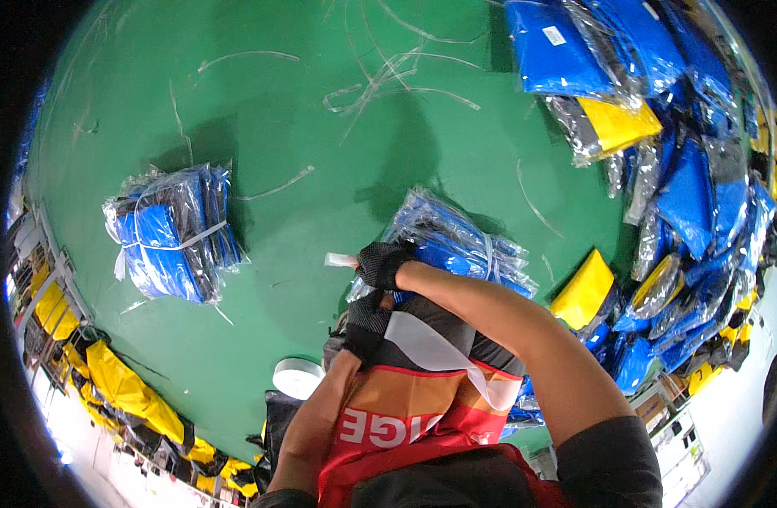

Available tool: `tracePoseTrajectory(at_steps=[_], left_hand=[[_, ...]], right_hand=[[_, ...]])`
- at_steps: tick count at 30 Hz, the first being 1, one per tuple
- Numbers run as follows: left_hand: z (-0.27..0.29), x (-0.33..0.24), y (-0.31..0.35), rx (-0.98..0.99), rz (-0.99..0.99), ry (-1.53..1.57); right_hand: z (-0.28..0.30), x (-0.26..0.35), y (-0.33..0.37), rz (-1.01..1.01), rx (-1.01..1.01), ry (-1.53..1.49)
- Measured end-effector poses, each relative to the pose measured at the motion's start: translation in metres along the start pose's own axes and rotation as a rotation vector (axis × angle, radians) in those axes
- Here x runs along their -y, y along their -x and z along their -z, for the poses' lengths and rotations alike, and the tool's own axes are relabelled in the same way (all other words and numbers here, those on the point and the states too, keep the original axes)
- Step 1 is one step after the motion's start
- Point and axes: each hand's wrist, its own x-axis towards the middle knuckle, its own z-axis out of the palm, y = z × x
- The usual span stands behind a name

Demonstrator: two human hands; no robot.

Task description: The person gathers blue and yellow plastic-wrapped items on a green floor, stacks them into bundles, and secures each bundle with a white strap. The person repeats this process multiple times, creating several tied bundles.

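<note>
Black fingerless gloves cover both my hands, which are close together at the near left corner of a bundle of blue packs in clear plastic [456, 254]. My right hand [382, 265] is closed, and a short end of white strap [339, 260] sticks out to its left. Just below, my left hand [367, 323] is closed too. From beside it a wide length of white strap [431, 345] hangs across my lap. One strap band crosses the bundle's right part. My hands hide the bundle's near left corner.
A strapped bundle of blue packs [168, 241] lies on the green floor [287, 229] to the left. Beside my left forearm is a white roll [298, 378]. Clear strips [380, 85] litter the far floor. Blue and yellow packs [685, 186] pile up on the right; yellow items [135, 385] line the left.
</note>
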Motion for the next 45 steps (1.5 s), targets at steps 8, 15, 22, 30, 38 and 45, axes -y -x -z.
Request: tracePoseTrajectory(at_steps=[8, 15, 22, 30, 38, 45], left_hand=[[0.046, -0.120, 0.014, 0.058, -0.058, -0.453], [0.114, -0.143, -0.088, -0.160, -0.312, -0.061], [0.078, -0.025, -0.120, -0.080, -0.435, 0.304], [0.025, 0.060, -0.076, 0.041, -0.001, 0.481], [0.029, 0.032, -0.069, -0.103, -0.146, 0.148], [-0.001, 0.066, -0.086, -0.301, -0.251, 0.512]], right_hand=[[0.000, -0.045, -0.031, 0.260, 0.114, -0.049], [-0.011, -0.053, -0.028, 0.372, 0.086, -0.506], [0.015, -0.020, 0.004, 0.172, 0.188, -0.504], [0.033, -0.007, 0.018, 0.682, -0.274, 0.126], [0.037, 0.003, 0.037, 0.512, -0.250, 0.719], [0.045, -0.013, 0.082, 0.387, -0.194, 0.317]])
